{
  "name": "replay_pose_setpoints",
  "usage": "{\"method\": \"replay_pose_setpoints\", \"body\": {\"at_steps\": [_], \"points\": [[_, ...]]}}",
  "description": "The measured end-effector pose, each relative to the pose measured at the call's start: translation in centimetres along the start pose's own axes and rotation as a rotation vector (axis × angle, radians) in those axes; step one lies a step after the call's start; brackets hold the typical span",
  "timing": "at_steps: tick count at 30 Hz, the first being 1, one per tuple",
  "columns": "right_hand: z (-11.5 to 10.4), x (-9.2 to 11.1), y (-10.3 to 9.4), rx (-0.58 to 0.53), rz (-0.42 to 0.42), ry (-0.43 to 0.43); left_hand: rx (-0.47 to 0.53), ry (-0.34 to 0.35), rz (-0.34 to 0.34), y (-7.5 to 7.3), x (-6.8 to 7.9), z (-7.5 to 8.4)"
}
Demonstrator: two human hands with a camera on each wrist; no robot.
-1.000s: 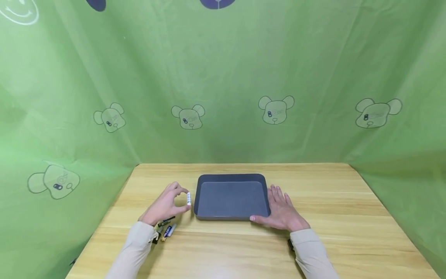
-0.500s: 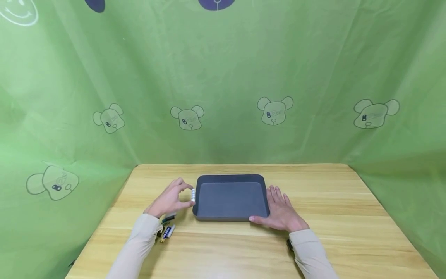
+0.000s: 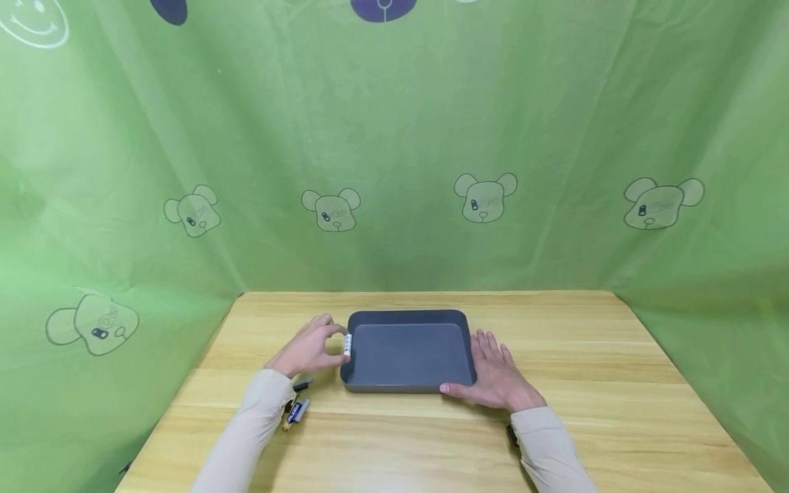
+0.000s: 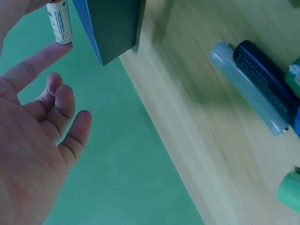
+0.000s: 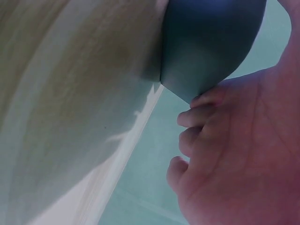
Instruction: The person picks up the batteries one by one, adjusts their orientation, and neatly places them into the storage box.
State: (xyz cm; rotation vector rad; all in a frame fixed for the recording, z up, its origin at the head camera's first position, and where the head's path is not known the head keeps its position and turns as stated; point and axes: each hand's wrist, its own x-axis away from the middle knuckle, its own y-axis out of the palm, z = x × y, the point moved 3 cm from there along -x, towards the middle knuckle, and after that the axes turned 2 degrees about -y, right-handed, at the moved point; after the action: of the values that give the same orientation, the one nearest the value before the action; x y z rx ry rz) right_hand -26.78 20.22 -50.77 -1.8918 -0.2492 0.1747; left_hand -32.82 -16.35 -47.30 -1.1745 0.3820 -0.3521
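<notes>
Taking 12 o'clock as the far edge of the surface (image 3: pixel 401 448), a small cluster of loose batteries (image 3: pixel 298 411) lies on the left, just beside the left cuff, at about 8 o'clock from the tray (image 3: pixel 408 355). In the left wrist view a pale cylinder (image 4: pixel 246 84) and a dark one (image 4: pixel 265 77) lie side by side, with a green one (image 4: pixel 289 191) near them.

Above that cluster, at 9 o'clock from the tray, the left hand (image 3: pixel 307 351) pinches a white battery (image 3: pixel 348 345) by its two ends — index fingertip at the 12 o'clock end, thumb at the 6 o'clock end. The battery's long axis therefore runs roughly 12 to 6, nearly parallel to the tray's left wall. It lies at 3 o'clock from the palm, right at that wall, and the left wrist view shows it higher than the rim with a gap between; how far inward it reaches I cannot tell.

The right hand (image 3: pixel 496 375) sits at 3 to 4 o'clock from the tray, holding nothing — fingers spread along the right wall toward 12, thumb at the near rim. The left hand is clearly the nearer to the battery.
</notes>
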Motion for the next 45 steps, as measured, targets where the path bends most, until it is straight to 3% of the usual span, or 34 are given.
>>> {"method": "replay_pose_setpoints", "body": {"at_steps": [20, 29, 45], "points": [[-0.3, 0.2, -0.3, 0.002, 0.006, -0.011, -0.140, -0.011, -0.092, 1.3, -1.7, 0.0], [-0.2, 0.1, -0.2, 0.001, 0.003, -0.010, -0.214, -0.043, -0.126, 1.4, -2.2, 0.7], [-0.2, 0.2, 0.0, 0.009, -0.005, -0.002, -0.320, -0.038, -0.178, 2.2, -2.6, 1.2]]}}
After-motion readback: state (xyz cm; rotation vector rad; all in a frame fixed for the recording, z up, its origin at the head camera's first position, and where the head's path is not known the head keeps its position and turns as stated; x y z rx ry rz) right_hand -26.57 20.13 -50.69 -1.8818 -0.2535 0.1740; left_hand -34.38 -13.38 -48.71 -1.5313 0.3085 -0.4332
